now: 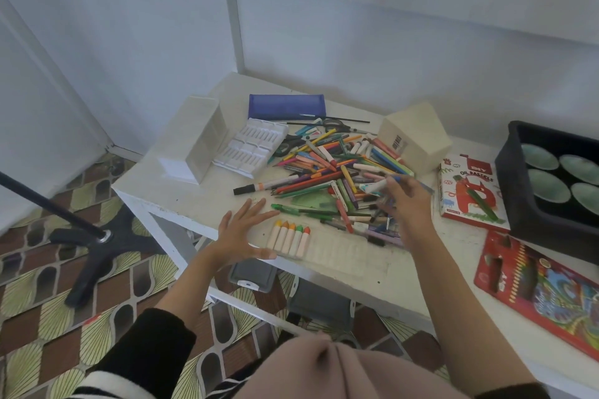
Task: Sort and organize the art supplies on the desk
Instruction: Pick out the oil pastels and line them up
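I take this for a room in a home: a small white counter against plain white walls, patterned floor left of the left hand, cartoon-printed pastel box and pencil pack right of the right hand.

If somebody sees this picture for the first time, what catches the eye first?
The jumbled pile of coloured pens and pencils in the middle of the white desk, where the right hand holds a marker. Nearer the person, five crayons lie in a neat row, next to the open left hand.
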A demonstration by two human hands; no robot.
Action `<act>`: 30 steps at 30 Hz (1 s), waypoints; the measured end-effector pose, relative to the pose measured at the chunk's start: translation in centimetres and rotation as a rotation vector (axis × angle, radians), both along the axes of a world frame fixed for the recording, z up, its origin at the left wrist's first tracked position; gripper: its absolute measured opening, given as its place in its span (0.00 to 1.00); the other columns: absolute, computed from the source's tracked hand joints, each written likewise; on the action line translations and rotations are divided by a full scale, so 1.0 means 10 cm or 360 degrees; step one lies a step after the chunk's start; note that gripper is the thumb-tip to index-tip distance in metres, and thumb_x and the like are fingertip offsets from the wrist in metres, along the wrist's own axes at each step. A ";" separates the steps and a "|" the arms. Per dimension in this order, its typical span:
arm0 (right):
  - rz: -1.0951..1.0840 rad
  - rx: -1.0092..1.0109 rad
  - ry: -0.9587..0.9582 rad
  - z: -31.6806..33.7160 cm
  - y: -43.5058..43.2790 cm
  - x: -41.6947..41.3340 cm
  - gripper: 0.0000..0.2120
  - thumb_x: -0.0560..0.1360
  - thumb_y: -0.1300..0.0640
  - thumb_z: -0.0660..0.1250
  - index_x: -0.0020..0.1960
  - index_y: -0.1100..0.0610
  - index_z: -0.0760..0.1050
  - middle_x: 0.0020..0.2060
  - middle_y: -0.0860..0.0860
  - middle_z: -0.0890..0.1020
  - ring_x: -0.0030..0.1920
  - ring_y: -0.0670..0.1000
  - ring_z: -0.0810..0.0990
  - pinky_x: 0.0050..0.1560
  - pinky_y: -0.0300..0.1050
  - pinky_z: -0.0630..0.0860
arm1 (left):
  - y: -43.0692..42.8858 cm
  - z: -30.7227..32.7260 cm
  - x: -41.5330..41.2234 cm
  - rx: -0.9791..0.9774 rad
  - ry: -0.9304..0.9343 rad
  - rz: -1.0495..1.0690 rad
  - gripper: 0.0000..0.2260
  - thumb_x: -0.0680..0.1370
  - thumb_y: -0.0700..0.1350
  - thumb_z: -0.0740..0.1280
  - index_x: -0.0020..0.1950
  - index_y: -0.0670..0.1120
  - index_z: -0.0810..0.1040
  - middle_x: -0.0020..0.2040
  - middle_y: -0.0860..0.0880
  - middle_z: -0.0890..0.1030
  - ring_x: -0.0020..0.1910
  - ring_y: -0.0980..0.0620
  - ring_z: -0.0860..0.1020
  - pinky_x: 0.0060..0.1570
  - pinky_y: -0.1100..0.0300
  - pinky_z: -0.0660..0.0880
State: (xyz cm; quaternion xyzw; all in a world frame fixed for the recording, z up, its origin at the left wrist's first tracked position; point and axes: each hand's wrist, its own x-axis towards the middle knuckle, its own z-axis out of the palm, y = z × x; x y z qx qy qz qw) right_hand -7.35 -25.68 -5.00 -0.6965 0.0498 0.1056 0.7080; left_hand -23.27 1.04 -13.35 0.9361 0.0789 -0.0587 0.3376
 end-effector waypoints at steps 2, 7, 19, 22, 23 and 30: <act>0.0103 0.0053 0.0113 -0.04 0.06 -0.14 0.04 0.79 0.59 0.62 0.52 0.57 0.73 0.44 0.52 0.80 0.45 0.51 0.81 0.44 0.52 0.82 | 0.00 0.00 0.00 0.0000 0.0002 -0.0002 0.46 0.51 0.84 0.54 0.67 0.71 0.55 0.73 0.65 0.46 0.73 0.63 0.38 0.71 0.48 0.35; 0.0594 -0.0515 -0.0150 -0.26 0.22 -0.48 0.06 0.74 0.57 0.70 0.51 0.50 0.79 0.41 0.54 0.80 0.37 0.49 0.77 0.34 0.37 0.75 | -0.01 0.02 -0.01 -0.0006 0.0000 0.0003 0.47 0.51 0.84 0.55 0.67 0.70 0.56 0.73 0.66 0.46 0.73 0.63 0.38 0.71 0.48 0.35; 0.0898 -0.0900 -0.0749 -0.37 0.39 -0.61 0.08 0.74 0.67 0.67 0.49 0.59 0.82 0.47 0.51 0.78 0.43 0.40 0.72 0.43 0.28 0.74 | -0.01 0.02 -0.01 -0.0021 0.0015 -0.0007 0.46 0.51 0.84 0.55 0.67 0.70 0.55 0.73 0.65 0.46 0.73 0.64 0.38 0.71 0.50 0.34; 0.0890 -0.0848 -0.0988 -0.37 0.39 -0.67 0.09 0.70 0.68 0.71 0.48 0.58 0.82 0.40 0.49 0.81 0.37 0.42 0.76 0.39 0.27 0.71 | 0.00 0.02 -0.01 -0.0015 0.0013 -0.0009 0.48 0.51 0.84 0.55 0.68 0.69 0.56 0.74 0.65 0.46 0.73 0.64 0.38 0.71 0.51 0.33; 0.0901 -0.0838 -0.1051 -0.37 0.39 -0.69 0.08 0.68 0.68 0.72 0.46 0.58 0.82 0.39 0.49 0.82 0.36 0.43 0.77 0.39 0.27 0.71 | 0.00 0.02 -0.01 -0.0017 0.0012 -0.0007 0.48 0.51 0.84 0.55 0.69 0.69 0.56 0.74 0.65 0.46 0.73 0.64 0.38 0.71 0.51 0.33; 0.1349 -0.0942 -0.1347 -0.50 0.39 -0.73 0.03 0.68 0.67 0.73 0.39 0.61 0.82 0.41 0.52 0.81 0.39 0.50 0.79 0.41 0.46 0.78 | -0.01 0.03 -0.01 -0.0023 0.0020 -0.0001 0.46 0.51 0.83 0.56 0.67 0.71 0.55 0.74 0.65 0.46 0.73 0.63 0.38 0.71 0.50 0.33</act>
